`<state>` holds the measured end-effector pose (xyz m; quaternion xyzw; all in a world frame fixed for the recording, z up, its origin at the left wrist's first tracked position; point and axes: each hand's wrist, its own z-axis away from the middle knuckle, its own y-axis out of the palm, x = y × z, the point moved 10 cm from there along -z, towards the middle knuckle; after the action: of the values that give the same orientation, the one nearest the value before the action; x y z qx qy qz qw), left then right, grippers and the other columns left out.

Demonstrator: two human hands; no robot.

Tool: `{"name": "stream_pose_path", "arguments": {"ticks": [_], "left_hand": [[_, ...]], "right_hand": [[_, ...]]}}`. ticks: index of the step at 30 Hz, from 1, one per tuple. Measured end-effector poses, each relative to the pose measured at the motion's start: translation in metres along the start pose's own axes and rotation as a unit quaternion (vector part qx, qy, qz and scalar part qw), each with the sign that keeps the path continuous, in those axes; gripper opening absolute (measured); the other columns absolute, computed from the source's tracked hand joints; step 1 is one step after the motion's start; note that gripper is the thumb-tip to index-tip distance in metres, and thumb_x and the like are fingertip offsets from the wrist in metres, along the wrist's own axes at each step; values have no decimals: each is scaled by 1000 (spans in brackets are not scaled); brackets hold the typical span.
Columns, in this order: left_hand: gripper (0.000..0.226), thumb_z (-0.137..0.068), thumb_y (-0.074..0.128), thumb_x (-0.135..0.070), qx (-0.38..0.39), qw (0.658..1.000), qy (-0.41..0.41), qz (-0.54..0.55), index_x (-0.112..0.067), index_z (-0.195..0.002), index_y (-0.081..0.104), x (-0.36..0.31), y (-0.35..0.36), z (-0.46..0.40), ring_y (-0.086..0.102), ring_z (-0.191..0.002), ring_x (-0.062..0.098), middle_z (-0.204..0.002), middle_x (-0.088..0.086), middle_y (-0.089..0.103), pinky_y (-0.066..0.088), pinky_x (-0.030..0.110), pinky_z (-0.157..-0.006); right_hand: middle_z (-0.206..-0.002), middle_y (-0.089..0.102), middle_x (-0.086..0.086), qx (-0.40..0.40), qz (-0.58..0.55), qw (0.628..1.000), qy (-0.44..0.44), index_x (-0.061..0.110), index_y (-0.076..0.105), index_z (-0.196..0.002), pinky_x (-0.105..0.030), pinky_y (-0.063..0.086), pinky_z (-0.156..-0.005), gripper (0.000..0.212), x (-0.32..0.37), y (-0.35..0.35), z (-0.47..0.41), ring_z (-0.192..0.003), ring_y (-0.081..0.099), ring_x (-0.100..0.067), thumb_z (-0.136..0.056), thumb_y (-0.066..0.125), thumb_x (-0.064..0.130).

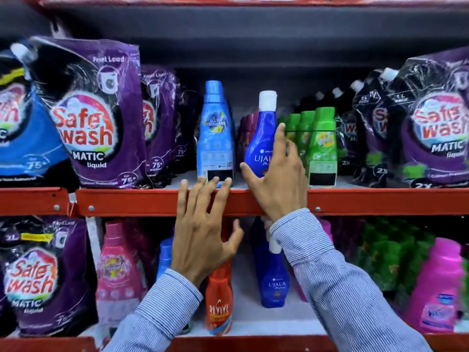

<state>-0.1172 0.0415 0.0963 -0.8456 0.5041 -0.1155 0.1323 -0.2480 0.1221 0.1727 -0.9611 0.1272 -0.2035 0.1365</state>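
Observation:
A dark blue Ujala bottle (261, 138) with a white cap stands tilted on the upper red shelf (127, 201). My right hand (278, 174) grips its lower body, thumb on the left side, fingers round the right. To its left a light blue bottle (215, 133) stands upright. My left hand (203, 229) is raised with fingers spread and straight, fingertips at the shelf's front edge just below the light blue bottle; it holds nothing.
Purple Safewash pouches (94, 115) fill the upper shelf's left, and more pouches (431, 123) its right. Green bottles (321, 146) stand right of the Ujala bottle. On the lower shelf are a red Revive bottle (218, 301), another Ujala bottle (275, 278) and pink bottles (436, 288).

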Motion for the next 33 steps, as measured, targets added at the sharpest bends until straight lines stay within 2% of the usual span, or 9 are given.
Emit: {"name": "stream_pose_path", "arguments": {"ticks": [4,9,11,13,15,18,21,26,33], "left_hand": [[76,-78,65,-41,3,1000,-6,2,-16,-148,50,-1,0,0,49,-140,35,-142,12,57,19,54,-129],[76,-78,68,-38,-10,1000,-14,14,-15,-148,50,-2,-2,2,47,-140,35,-140,13,57,13,49,-130],[76,-78,70,-37,-16,1000,-14,15,-14,-148,50,-2,-2,2,47,-140,36,-140,14,57,13,49,-130],[76,-78,71,-35,-20,1000,-16,13,-14,-147,50,-2,0,2,47,-139,36,-138,14,57,15,50,-129],[75,-78,71,-35,-26,999,-20,14,-13,-147,51,-1,1,2,48,-138,37,-137,15,58,16,52,-129],[74,-77,71,-34,-34,999,-21,13,-11,-145,52,-1,1,3,50,-136,39,-133,17,59,18,53,-127],[73,-77,71,-34,-41,999,-23,9,-10,-143,53,-2,2,2,51,-134,40,-131,18,60,20,54,-126],[70,-78,70,-34,-52,998,-29,-2,-9,-141,54,-3,3,2,53,-130,40,-128,19,61,21,56,-127],[66,-79,68,-34,-52,998,-25,-22,-10,-140,55,-2,4,3,52,-129,39,-126,19,60,19,54,-127]], "right_hand": [[-146,43,-12,-46,-30,998,-9,12,15,-155,-40,44,-100,99,3,-15,1,-127,49,-32,-80,70,48],[-140,50,-15,-175,-80,981,-39,5,24,-152,-35,43,-105,95,10,-77,10,-125,52,-29,-80,69,48],[-141,49,-14,-210,-101,971,-49,0,28,-150,-24,40,-108,93,10,-104,20,-128,51,-25,-81,71,46],[-141,46,-9,-221,-109,967,-65,-6,31,-146,-7,26,-107,91,9,-122,36,-129,45,-14,-82,73,43],[-138,44,-7,-216,-112,967,-73,-10,34,-143,-7,24,-108,89,1,-131,57,-128,44,-13,-81,76,39],[-139,47,-8,-172,-110,977,-60,-8,38,-141,-25,39,-111,88,-22,-119,93,-128,52,-24,-77,81,35],[-137,47,-5,-110,-106,988,-18,-2,38,-142,-44,48,-104,92,-51,-88,130,-124,56,-31,-72,85,35],[-133,52,-13,8,-96,993,62,6,37,-142,-24,41,-102,93,-96,-22,183,-120,55,-29,-68,86,38],[-133,52,-12,120,-33,989,83,8,37,-139,-38,55,-85,91,-127,52,221,-118,56,-30,-69,84,42]]}}
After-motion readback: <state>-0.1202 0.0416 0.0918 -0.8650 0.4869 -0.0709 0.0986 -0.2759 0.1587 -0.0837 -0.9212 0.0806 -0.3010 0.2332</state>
